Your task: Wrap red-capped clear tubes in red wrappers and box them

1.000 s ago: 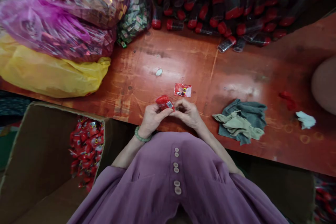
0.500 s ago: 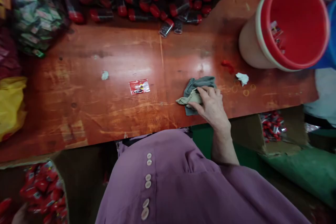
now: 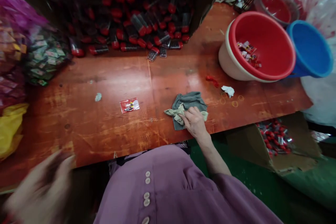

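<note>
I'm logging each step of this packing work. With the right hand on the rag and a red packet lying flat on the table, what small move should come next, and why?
Probably lift the right hand off the grey-green rag and reach left for the red packet, which lies alone and untouched on the table. The left hand is blurred, low at the table edge.

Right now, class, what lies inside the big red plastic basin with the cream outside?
Inside the red plastic basin, a few small red and white packets lie near its left wall; its far inner side is hidden.
</note>
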Motion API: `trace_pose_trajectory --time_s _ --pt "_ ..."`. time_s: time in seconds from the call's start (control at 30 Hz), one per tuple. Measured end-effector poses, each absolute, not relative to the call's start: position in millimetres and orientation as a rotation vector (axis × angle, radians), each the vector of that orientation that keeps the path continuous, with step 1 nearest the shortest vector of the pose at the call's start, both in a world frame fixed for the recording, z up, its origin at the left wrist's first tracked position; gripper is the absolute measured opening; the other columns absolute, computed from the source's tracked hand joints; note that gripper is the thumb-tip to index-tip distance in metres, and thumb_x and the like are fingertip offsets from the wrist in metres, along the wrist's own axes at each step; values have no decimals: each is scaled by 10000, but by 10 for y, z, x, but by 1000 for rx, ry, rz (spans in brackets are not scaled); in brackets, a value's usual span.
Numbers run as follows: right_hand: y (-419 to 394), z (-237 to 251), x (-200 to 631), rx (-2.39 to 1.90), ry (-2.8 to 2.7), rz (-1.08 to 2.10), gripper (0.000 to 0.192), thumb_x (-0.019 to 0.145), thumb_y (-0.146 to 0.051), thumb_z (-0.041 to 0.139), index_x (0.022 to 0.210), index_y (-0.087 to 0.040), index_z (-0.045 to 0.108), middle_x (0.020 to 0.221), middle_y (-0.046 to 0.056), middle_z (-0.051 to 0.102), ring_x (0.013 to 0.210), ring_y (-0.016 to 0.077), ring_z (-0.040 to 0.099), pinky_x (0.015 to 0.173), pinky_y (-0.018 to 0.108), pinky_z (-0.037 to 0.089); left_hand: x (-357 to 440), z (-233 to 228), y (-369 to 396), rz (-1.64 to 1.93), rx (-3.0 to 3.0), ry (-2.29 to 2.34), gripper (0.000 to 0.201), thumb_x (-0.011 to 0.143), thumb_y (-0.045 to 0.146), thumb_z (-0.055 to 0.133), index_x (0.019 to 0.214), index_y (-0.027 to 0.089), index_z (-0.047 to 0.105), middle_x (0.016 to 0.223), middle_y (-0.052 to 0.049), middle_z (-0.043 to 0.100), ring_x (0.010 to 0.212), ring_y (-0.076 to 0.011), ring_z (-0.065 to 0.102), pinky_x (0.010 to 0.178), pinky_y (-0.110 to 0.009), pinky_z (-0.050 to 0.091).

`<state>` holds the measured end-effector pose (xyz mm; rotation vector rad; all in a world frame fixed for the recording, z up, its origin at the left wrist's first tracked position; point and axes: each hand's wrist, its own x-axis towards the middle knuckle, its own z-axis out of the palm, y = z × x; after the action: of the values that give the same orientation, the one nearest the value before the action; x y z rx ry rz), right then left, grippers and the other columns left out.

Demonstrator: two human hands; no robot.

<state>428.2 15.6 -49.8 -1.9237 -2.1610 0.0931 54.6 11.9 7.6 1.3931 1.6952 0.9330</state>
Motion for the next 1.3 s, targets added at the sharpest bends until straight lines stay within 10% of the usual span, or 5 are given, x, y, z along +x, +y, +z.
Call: trace_pose_trajectory --time_s 0.23,0.43,0.67,0.83,1.3 --pt "287 -590 4336 -1858 -2061 302 451 996 -418 414 608 -218 526 652 58 515 695 211 488 685 341 411 2325 -472 768 564 2474 969 372 957 348 477 1226 99 538 1186 -182 634 1058 -295 585 887 -454 494" --pt "227 -385 4521 -1715 -1855 803 209 975 -326 486 1020 -199 646 902 64 668 827 188 628 759 316 499 2770 -669 789 335 2723 806 226 943 145 369 940 133 594 899 -143 615 896 -282 553 745 -414 382" --pt "253 -385 4569 -1827 -2023 441 295 954 -290 456 713 -201 600 672 60 597 660 198 562 638 327 453 2922 -740 901 431 2546 892 461 1000 434 376 763 141 641 685 -123 656 740 -250 577 727 -411 351" --pt "588 -108 4711 -2014 -2135 689 335 883 -412 607 631 -213 514 582 1 560 541 153 492 537 283 352 2482 -527 983 652 2496 930 361 977 423 460 1064 123 639 1050 -139 694 1007 -268 599 866 -406 454" --pt "2798 -261 3566 -2141 -2235 354 560 953 -579 441 1382 -221 487 1199 189 561 1049 347 631 875 474 490 1183 -685 1167 432 2715 1329 258 942 164 482 1137 151 649 1089 -147 650 877 -264 535 751 -404 495"
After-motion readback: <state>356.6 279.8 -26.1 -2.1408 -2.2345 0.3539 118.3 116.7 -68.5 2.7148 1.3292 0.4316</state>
